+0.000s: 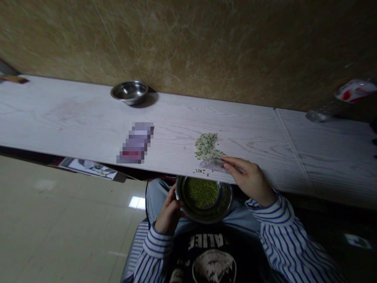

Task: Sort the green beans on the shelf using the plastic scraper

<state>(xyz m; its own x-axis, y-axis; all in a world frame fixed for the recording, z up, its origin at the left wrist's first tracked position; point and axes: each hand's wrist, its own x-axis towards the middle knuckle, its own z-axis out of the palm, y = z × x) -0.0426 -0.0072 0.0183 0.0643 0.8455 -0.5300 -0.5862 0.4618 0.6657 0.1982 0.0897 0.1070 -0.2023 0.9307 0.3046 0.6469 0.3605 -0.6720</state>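
A steel bowl (188, 208) holding green mung beans (202, 192) sits just below the table's near edge, over my lap. My left hand (169, 212) grips the bowl's left rim. My right hand (250, 179) rests on the table edge, fingers pinched on a thin clear card-like scraper (213, 164). Just beyond the scraper lies a small pile of green beans (207, 145), with a few stray beans (200, 171) at the table edge.
A long pale wooden table (73, 118) runs along a brown wall. An empty steel bowl (129, 91) stands at the back. A blurred-out flat object (137, 143) lies left of the beans. A plastic bottle (341, 100) lies at the far right.
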